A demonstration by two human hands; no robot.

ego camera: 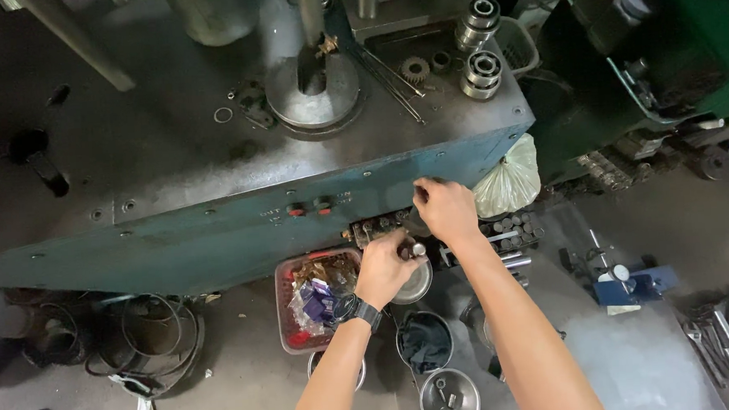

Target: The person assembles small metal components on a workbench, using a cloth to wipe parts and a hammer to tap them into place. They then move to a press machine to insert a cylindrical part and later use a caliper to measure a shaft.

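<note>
Here, the left hand pinched a small metal cylinder over a steel bowl — fingers closed on it — while the right hand curled around something unclear at the green machine's edge; a loose pinch could drop the cylinder among the clutter.

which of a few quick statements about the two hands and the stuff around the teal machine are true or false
1. The left hand holds a small silvery metal cylinder. True.
2. The right hand rests in the red plastic tray. False: it reaches up against the front edge of the teal metal machine body.
3. A black wristwatch sits on the left wrist. True.
4. Two red push buttons are on the machine's front. True.
5. The white plastic bag lies in the round steel bowl. False: it hangs by the machine's right corner.
</note>
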